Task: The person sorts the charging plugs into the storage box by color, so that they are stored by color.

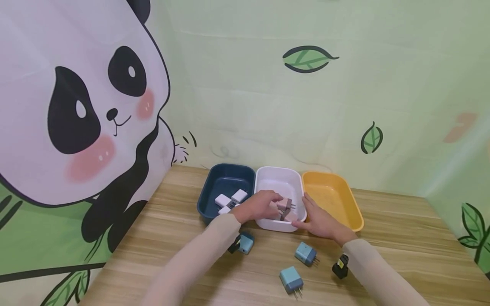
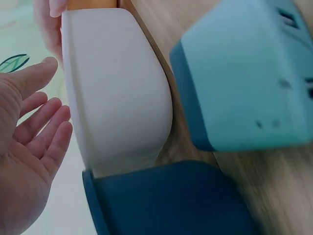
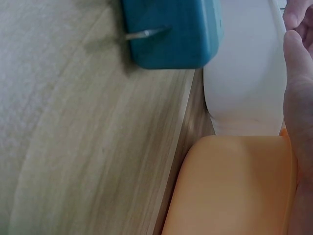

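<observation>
My left hand [image 1: 260,206] reaches over the front left of the white bin [image 1: 279,176], its fingers loosely bent with nothing between them in the left wrist view. Inside that bin lie pink plug chargers [image 1: 284,204], partly hidden behind the hand. At the bin's right side is my right hand [image 1: 320,219], thumb stretched along the front rim and fingers fairly straight by the right rim. Closest in front of the hands are two-tone blue plug chargers on the table: one [image 1: 246,243] beside the left wrist, another [image 1: 305,253] below the right hand, and a third [image 1: 292,280] nearer me.
A navy bin [image 1: 226,168] with several white plug chargers [image 1: 239,196] adjoins the white bin on the left. A yellow bin [image 1: 333,191] adjoins it on the right. The wooden table [image 1: 398,229] meets a panda-printed backdrop [image 1: 245,85] behind the bins.
</observation>
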Tool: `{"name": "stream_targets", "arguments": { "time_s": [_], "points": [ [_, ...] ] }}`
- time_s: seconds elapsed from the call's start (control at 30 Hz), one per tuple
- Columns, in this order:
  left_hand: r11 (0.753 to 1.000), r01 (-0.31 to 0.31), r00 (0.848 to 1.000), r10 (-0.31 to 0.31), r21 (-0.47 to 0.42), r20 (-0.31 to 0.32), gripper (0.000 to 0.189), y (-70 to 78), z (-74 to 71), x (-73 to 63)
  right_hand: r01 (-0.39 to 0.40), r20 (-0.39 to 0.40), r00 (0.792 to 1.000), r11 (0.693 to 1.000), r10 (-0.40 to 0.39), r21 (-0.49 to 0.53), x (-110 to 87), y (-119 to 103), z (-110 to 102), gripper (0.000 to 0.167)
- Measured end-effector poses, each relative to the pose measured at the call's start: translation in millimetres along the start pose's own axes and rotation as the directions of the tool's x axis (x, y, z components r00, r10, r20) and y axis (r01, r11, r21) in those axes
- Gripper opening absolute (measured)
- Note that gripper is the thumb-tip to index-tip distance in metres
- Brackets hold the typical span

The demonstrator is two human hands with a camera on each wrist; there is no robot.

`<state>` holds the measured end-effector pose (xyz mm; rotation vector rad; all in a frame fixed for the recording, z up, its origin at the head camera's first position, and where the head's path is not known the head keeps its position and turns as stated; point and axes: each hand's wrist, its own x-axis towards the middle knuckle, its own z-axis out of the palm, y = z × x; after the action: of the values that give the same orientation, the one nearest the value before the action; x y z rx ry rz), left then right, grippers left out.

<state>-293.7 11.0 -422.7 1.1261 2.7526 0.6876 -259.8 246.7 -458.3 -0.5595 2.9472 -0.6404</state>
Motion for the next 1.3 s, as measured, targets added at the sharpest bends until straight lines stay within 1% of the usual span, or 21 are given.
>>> {"name": "stream_targets", "arguments": {
  "time_s": [0.07,0.2,0.27,0.33,0.43,0.53,0.6,0.73,0.83,1.0,1.07,1.2,1.3],
  "points": [
    [1.000,-0.019,1.000,0.019,0.011,-0.002,0.041,-2.6,-1.3,-4.1,0.003,-0.001,1.000,1.000,-0.003,0.001,-0.1,-1,-1,0.111],
    [0.999,-0.048,0.999,0.048,-0.016,0.005,0.041,-5.6,-3.6,-12.5,0.006,-0.003,1.000,1.000,-0.006,0.009,-0.6,-2,-2,0.110],
    [0.998,-0.048,0.999,0.049,-0.035,0.011,0.041,-6.5,-4.1,-17.1,0.006,-0.002,1.000,1.000,-0.006,0.011,-0.5,-1,-2,0.110],
    [0.998,-0.056,0.998,0.056,-0.037,0.002,0.041,-7.5,-3.6,-21.7,-0.003,0.003,1.000,1.000,0.003,0.009,0.0,-1,-1,0.110],
    [0.999,-0.039,0.999,0.039,-0.035,0.003,0.040,-8.7,-3.3,-29.8,-0.014,0.012,1.000,1.000,0.014,0.009,1.1,0,0,0.111],
    [0.998,-0.027,1.000,0.028,-0.051,0.013,0.039,-8.9,-4.0,-39.3,-0.020,0.014,1.000,1.000,0.020,0.002,1.6,0,0,0.112],
    [0.998,-0.031,0.999,0.033,-0.055,0.024,0.038,-9.4,-4.4,-45.7,-0.017,0.010,1.000,1.000,0.017,-0.008,1.4,0,0,0.111],
    [0.997,-0.070,0.997,0.071,-0.046,0.021,0.036,-10.5,-4.9,-58.5,-0.014,0.002,1.000,0.999,0.014,-0.031,-0.2,-1,-1,0.106],
    [0.996,-0.077,0.997,0.078,-0.047,0.023,0.036,-11.0,-5.3,-68.0,-0.011,-0.008,1.000,0.999,0.011,-0.036,-2.6,-5,-5,0.098],
    [0.993,-0.102,0.993,0.105,-0.063,0.046,0.035,-14.4,-3.0,-81.1,-0.016,-0.050,0.999,0.999,0.014,-0.031,-8.9,-6,-12,0.085],
    [0.992,-0.117,0.991,0.120,-0.054,0.057,0.035,-15.4,-2.0,-85.7,-0.017,-0.078,0.997,0.999,0.015,-0.030,-12.9,-4,-15,0.082],
    [0.992,-0.122,0.988,0.125,-0.036,0.085,0.039,-16.1,-1.2,-94.2,0.005,-0.143,0.990,1.000,-0.010,-0.030,-22.6,3,-21,0.075],
    [0.993,-0.113,0.988,0.116,-0.033,0.101,0.042,-16.9,0.0,-99.3,0.017,-0.180,0.983,0.999,-0.025,-0.045,-29.9,11,-25,0.070]
  ]
}}
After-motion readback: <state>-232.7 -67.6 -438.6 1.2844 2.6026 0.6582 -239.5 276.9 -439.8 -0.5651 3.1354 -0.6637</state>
